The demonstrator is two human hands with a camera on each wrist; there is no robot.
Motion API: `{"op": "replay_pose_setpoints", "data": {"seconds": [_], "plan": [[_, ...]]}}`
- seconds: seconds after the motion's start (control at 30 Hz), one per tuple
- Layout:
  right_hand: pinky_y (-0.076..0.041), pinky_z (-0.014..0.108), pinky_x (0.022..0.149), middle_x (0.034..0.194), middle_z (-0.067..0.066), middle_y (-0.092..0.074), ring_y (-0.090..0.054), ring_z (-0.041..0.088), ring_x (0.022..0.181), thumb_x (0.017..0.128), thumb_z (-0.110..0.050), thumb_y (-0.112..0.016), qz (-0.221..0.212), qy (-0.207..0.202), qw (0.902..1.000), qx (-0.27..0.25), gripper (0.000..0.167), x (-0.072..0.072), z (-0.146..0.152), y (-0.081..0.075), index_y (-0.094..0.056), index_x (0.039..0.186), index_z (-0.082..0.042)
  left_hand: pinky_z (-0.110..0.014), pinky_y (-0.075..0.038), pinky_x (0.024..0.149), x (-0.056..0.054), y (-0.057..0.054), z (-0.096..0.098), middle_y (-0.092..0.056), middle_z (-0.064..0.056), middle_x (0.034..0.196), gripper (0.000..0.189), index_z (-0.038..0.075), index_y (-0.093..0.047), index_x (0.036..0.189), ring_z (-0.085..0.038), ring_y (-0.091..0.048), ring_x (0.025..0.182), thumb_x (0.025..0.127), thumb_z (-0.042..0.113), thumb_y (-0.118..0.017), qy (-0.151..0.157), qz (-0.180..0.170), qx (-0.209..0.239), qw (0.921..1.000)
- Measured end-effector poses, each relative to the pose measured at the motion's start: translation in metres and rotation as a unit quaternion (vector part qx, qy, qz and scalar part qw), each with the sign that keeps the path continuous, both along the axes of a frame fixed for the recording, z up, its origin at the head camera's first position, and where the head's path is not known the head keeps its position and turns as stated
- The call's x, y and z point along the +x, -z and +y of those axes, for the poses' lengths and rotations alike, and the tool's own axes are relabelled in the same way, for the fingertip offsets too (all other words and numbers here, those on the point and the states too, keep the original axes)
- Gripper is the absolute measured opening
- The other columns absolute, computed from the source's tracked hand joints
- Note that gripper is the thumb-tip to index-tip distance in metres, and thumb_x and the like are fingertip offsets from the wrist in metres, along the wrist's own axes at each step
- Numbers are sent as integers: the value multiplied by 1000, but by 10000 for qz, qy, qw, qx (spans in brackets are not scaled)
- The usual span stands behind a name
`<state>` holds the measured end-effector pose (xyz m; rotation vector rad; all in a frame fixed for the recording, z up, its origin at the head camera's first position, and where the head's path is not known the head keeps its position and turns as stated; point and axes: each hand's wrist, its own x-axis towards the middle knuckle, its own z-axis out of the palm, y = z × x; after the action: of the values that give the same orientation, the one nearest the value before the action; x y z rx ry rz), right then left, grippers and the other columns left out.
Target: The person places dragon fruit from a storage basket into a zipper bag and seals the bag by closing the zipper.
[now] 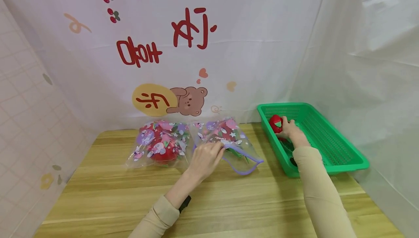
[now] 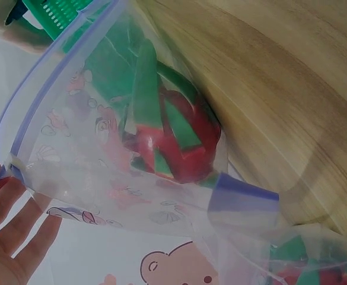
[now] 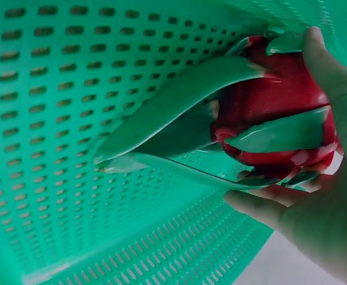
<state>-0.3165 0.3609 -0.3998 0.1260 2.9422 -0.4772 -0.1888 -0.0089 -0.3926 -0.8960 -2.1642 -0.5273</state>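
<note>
My left hand (image 1: 206,158) pinches the purple zip edge of a clear printed zip bag (image 1: 241,172), whose mouth gapes. Inside that bag lies a red dragon fruit with green leafy scales (image 2: 188,142), seen through the plastic in the left wrist view. Over at the right, my right hand (image 1: 292,133) reaches into the green basket (image 1: 356,162). Its fingers and thumb grip another dragon fruit (image 3: 268,107), red with long green scales, near the basket's left wall.
Left of the held bag, a second printed bag (image 1: 163,147) with red and green fruit inside lies on the wooden table (image 1: 229,205). A white printed cloth (image 1: 248,60) hangs behind the table, and white sheeting (image 1: 376,85) borders the basket's right side.
</note>
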Motion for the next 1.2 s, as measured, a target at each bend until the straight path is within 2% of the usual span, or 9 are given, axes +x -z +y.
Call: {"op": "replay_pose_setpoints", "data": {"seconds": [0.1, 0.2, 0.4, 0.6, 0.93, 1.1, 1.2], "plan": [[-48, 58, 80, 134, 45, -21, -49, 59, 104, 87, -28, -63, 37, 8, 10000, -41, 86, 1, -4, -3, -6, 143, 4, -12, -33, 46, -1, 1, 0, -61, 4, 61, 6, 10, -64, 84, -5, -47, 50, 89, 13, -63, -9, 16, -27, 10000], [-44, 63, 88, 135, 45, -21, -41, 61, 114, 87, -26, -63, 111, -33, 9999, -84, 84, 5, -7, -7, -8, 142, 6, -11, -32, 46, -1, 1, 0, -61, 4, 61, 5, 10, -64, 84, -4, -45, 49, 89, 12, -63, -5, 22, -32, 10000], [-47, 60, 80, 126, 40, -34, -46, 58, 108, 83, -29, -69, 307, -134, 9994, -67, 81, 8, -2, -9, -20, 138, 2, -12, -33, 46, -2, 0, 0, -61, 5, 61, 6, 10, -64, 84, -4, -46, 49, 89, 13, -63, -14, 37, -37, 10000], [-47, 61, 78, 125, 38, -37, -46, 58, 105, 78, -36, -74, 522, -28, 9985, 128, 89, 13, 2, -17, -22, 140, 0, -13, -34, 47, -2, 0, 0, -62, 5, 62, 6, 11, -64, 84, -5, -46, 50, 89, 14, -63, -43, -4, -45, 10000], [-49, 63, 77, 124, 35, -39, -49, 56, 101, 77, -44, -74, 1622, 12, 9865, 237, 89, 19, 1, -50, -27, 142, -7, -13, -33, 48, -2, 1, -3, -61, 6, 61, 5, 12, -64, 85, -4, -43, 50, 90, 14, -63, -92, -31, 1, 10000], [-51, 58, 72, 124, 31, -40, -50, 49, 98, 75, -45, -76, 2083, -151, 9777, 225, 90, 39, -14, -68, -29, 145, -12, -13, -33, 48, -2, 0, -3, -60, 6, 61, 5, 12, -64, 85, -4, -43, 50, 90, 15, -62, -109, -56, 13, 9999], [-52, 55, 66, 122, 30, -43, -52, 47, 94, 74, -41, -78, 2468, -333, 9681, 281, 88, 53, -28, -75, -33, 144, -14, -14, -35, 47, -2, 1, -3, -62, 5, 62, 6, 12, -65, 85, -4, -46, 49, 90, 15, -63, -140, -61, 16, 9999]]}}
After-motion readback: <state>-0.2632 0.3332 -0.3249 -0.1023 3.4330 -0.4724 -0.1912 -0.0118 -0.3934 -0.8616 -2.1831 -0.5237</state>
